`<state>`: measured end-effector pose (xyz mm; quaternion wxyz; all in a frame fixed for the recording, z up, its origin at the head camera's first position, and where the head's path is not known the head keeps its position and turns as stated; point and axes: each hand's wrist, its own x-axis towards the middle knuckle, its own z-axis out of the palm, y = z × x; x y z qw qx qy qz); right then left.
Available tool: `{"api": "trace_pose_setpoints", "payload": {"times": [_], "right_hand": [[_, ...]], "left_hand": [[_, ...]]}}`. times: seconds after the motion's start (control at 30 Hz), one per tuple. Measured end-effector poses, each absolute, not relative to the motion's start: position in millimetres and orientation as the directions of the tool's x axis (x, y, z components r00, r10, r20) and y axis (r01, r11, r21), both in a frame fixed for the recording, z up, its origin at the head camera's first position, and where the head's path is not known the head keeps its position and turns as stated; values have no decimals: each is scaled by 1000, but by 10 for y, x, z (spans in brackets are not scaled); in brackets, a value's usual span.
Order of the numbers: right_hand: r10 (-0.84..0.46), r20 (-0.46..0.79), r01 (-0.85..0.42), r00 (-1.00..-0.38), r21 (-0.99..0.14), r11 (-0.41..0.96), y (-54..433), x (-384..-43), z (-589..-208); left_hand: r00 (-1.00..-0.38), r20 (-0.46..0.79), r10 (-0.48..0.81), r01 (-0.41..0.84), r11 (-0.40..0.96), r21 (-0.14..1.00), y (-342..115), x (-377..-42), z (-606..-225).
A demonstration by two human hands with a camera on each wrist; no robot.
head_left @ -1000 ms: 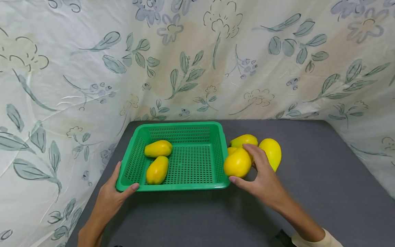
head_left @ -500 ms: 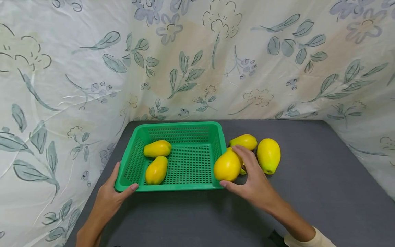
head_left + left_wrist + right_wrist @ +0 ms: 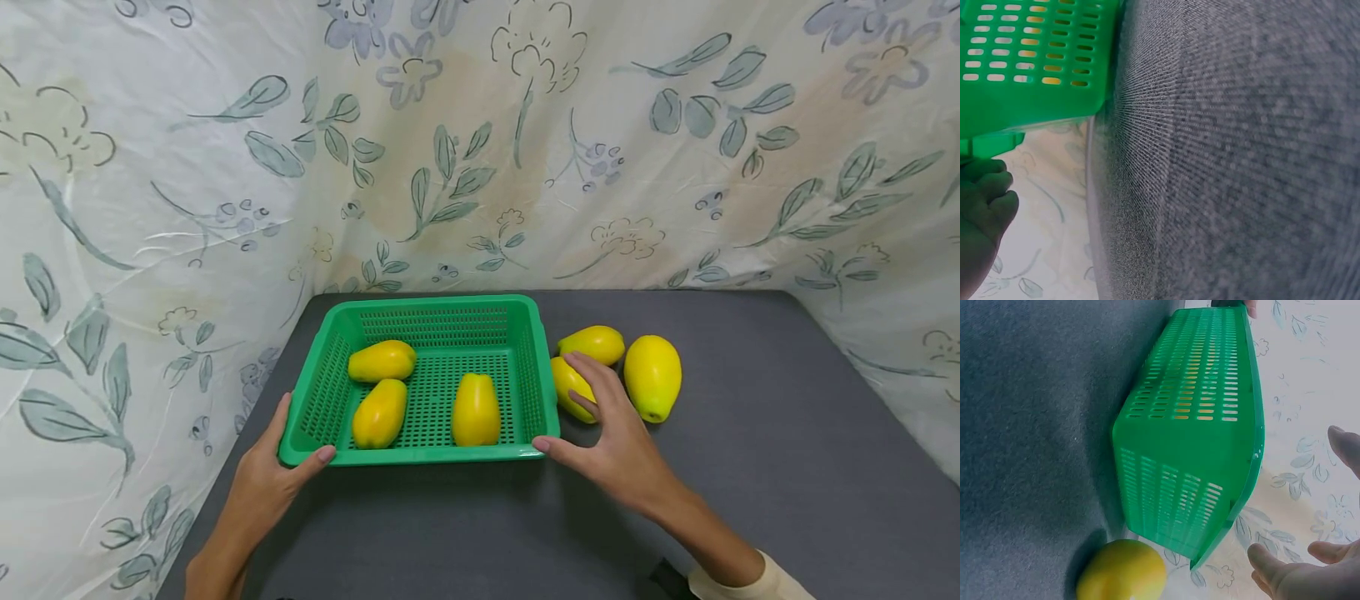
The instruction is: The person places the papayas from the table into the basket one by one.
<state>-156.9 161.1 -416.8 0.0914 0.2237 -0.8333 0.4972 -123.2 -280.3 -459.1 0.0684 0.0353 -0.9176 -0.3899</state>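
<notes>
My left hand (image 3: 264, 475) grips the near left corner of a green perforated plastic basket (image 3: 442, 454), thumb over the front rim and fingers along the left side. Inside the basket lie three smooth, oblong, mango-like yellow fruits: two at the left, and one fruit (image 3: 476, 410) toward the right front. My right hand (image 3: 626, 446), holding nothing, is at the basket's right edge with thumb and fingers spread apart. Behind its fingers a yellow fruit (image 3: 572, 388) rests beside the basket, partly hidden. The right wrist view shows this hand (image 3: 1316, 575) apart from the basket wall.
Two more yellow fruits stay on the dark grey tabletop (image 3: 750, 467) at the right: one fruit (image 3: 595, 343) farther back, another fruit (image 3: 653, 379) farther right. A floral cloth (image 3: 480, 167) hangs behind the table and along its left side.
My right hand carried a yellow fruit leftward over the basket's right rim and let it go. That fruit now lies in the basket. The left hand has kept its grip.
</notes>
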Motion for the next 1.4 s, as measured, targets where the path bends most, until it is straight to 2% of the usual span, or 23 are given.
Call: {"api": "trace_pose_setpoints", "payload": {"times": [0.77,1.4], "right_hand": [[-189,363,-408,-912,-770,491,1874,-1619,-4234],[-63,333,-304,-941,-748,590,2077,-1673,-4278]], "left_hand": [[-986,116,-118,0,701,713,-2830,-1236,-4621],[-986,114,-122,-4,703,711,-2821,-1233,-4601]]}}
